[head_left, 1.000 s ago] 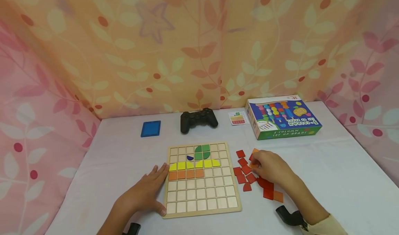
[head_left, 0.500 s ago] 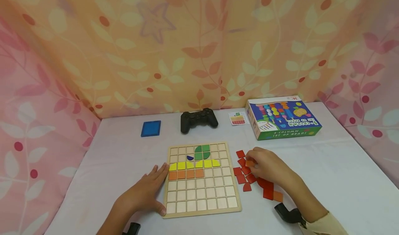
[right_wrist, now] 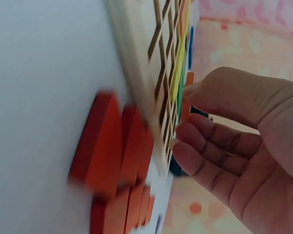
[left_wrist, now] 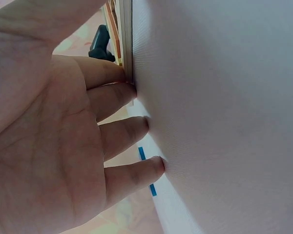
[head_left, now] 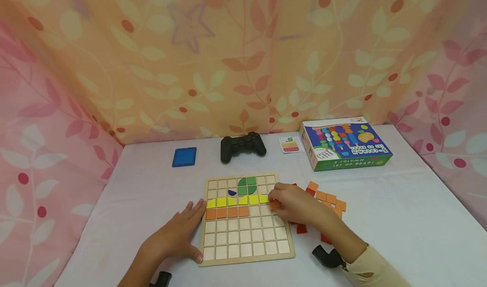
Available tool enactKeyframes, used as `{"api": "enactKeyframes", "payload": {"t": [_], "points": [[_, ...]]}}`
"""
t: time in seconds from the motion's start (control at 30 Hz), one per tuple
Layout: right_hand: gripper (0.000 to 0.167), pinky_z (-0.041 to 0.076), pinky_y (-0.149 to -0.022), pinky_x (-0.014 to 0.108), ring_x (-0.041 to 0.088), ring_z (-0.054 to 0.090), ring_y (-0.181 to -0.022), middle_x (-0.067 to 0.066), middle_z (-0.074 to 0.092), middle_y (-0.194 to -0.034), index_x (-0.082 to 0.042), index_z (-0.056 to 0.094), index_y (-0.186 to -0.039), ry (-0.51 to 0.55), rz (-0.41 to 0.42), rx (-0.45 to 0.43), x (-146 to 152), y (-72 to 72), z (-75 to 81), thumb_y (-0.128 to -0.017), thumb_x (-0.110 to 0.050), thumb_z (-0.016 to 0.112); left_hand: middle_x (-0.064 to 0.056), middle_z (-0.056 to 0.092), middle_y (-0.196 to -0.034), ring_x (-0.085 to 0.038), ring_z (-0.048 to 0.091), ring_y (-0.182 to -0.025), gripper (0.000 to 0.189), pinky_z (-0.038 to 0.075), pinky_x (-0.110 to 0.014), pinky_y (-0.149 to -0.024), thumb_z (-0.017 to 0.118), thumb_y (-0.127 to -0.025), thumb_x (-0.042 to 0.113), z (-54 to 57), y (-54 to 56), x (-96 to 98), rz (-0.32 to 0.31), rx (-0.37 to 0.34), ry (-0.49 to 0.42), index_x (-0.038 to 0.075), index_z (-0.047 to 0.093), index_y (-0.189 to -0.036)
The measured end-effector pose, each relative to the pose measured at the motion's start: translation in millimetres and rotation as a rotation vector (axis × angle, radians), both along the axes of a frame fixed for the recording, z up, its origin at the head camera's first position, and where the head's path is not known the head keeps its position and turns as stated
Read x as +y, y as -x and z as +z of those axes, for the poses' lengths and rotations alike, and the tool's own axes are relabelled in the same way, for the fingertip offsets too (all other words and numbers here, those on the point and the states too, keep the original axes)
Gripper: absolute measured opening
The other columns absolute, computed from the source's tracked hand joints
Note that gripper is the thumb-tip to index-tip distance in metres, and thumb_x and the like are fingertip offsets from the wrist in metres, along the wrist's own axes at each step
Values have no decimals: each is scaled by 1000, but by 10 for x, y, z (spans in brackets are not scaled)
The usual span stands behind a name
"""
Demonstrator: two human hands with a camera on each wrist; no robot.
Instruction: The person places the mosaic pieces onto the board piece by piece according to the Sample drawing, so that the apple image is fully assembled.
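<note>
A wooden grid board [head_left: 247,237] lies in front of me with green, yellow, orange and small dark blue tiles set in its upper cells. My left hand [head_left: 176,232] rests along the board's left edge, fingers spread and thumb at the near corner; in the left wrist view its fingertips touch the cloth and the board's side. Over the board's right edge, my right hand [head_left: 298,204] pinches an orange square tile [right_wrist: 187,97] between thumb and fingers. Four yellow-row neighbours aside, the orange row [head_left: 227,213] fills the left cells below the yellow tiles [head_left: 222,202].
Red tiles [head_left: 302,228] and loose orange tiles [head_left: 331,198] lie right of the board, partly under my right arm. Behind stand a blue tray [head_left: 184,157], a black game controller [head_left: 242,146], a pattern card [head_left: 291,144] and a colourful box [head_left: 346,143].
My right hand has moved left from the loose tiles to the board's right edge, carrying an orange tile and uncovering other orange tiles. My left hand has stayed in place.
</note>
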State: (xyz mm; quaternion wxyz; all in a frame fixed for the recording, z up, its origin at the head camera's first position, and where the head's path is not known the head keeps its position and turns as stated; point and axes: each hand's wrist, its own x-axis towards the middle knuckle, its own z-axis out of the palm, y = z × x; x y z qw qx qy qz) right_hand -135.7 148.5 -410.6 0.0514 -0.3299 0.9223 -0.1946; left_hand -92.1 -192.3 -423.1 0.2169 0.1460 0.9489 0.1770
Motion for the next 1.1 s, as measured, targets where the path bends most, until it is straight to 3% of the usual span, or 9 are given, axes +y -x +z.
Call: {"api": "enactKeyframes", "payload": {"t": [0.23,0.5,0.7,0.93,1.1], "points": [[20,53,-77,24,12,53,-82,-6,58,-90,-12,76,-105,-46,21,-41,-304,19,-9,-85,-10,78,-7,20,-165,-35,10,-152,142,18,-62,-116,97,-44,50,1,9,11,7,-4,1,10,25,-160],[7,48,-68,22,10,49,-71,-7,52,-78,-12,76,-92,-28,100,42,-453,28,-30,-88,-6,75,-7,20,-165,-35,10,-152,142,18,-62,-116,97,-44,50,4,15,27,5,0,-2,10,25,-160],[5,48,-67,21,8,49,-70,-7,55,-77,-12,77,-87,-9,128,42,-482,10,-59,-88,-7,77,-7,20,-165,-35,10,-152,142,17,-62,-116,98,-44,50,-15,25,23,6,-1,3,10,25,-160],[11,54,-77,26,8,56,-78,-8,61,-86,-14,78,-97,27,36,-17,-354,-19,-44,-89,-7,76,-8,20,-165,-35,10,-152,143,18,-62,-116,97,-43,51,-15,23,10,5,-5,8,10,25,-160],[15,55,-79,33,12,59,-82,-4,65,-91,-11,78,-100,51,-47,13,-113,30,34,-88,-2,75,-9,20,-165,-36,11,-151,142,19,-63,-115,97,-44,51,-16,18,4,-7,-4,7,8,26,-159]]}}
